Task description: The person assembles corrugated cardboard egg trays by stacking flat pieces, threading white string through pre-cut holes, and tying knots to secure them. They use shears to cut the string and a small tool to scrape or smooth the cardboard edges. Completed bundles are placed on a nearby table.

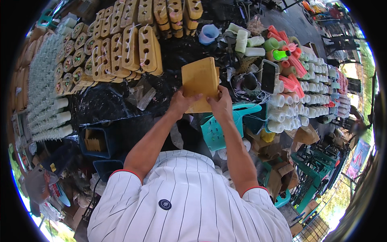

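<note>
Both of my hands hold a flat, yellow block [198,82] upright above the near edge of the black-covered table. My left hand [179,103] grips its lower left side, with the thumb across the front face. At the lower right side, my right hand [221,105] has its thumb on the front too, and its other fingers are partly hidden behind the block. The face toward me is plain and smooth. Left of it, rows of similar yellow blocks [147,50] stand with round holes and white strings.
Translucent white rolls [62,117] line the left, and white and pale green rolls [276,113] the right. A pale blue cup [209,34], red and green cylinders [288,56] and a dark phone-like slab [268,76] lie beyond. A teal plastic chair [219,133] stands below the table edge.
</note>
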The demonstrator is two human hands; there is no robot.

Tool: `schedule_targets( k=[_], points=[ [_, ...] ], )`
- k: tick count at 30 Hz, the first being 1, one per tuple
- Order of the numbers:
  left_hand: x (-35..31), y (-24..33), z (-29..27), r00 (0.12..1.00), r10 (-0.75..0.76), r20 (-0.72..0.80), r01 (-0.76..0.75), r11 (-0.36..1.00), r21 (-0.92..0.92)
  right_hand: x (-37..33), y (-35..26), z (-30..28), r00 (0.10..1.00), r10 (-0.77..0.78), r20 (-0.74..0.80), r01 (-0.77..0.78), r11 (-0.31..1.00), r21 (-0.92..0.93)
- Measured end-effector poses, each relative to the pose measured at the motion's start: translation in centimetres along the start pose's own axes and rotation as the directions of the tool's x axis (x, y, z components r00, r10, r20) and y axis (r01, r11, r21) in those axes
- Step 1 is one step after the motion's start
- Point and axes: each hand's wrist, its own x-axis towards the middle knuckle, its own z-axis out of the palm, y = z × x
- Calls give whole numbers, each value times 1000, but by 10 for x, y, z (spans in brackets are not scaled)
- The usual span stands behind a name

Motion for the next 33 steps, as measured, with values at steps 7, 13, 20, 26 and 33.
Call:
schedule_targets(
  k=[7, 13, 20, 26, 33],
  points=[
    [-90, -29, -71, 907, 97, 409, 200, 756, -623, -136, -91, 24, 910, -339, 240, 366, 927, -80],
    [-113, -87, -143, 968, -22, 249, 211, 603, -769, -149, -110, 92, 711, -329, 622, 517, 843, -145],
    [-75, -159, -289, 970, -129, 206, 241, 626, -742, -129, -47, 165, 901, -380, 210, 430, 844, -320],
    [-58, -168, -334, 998, -68, -13, 42, 746, -665, -156, 4, 149, 988, -54, 148, 103, 931, -351],
    [-35, -148, -373, 948, -227, -223, 280, 929, 244, -184, 122, 79, 962, 240, -129, -266, 930, -252]
  ],
)
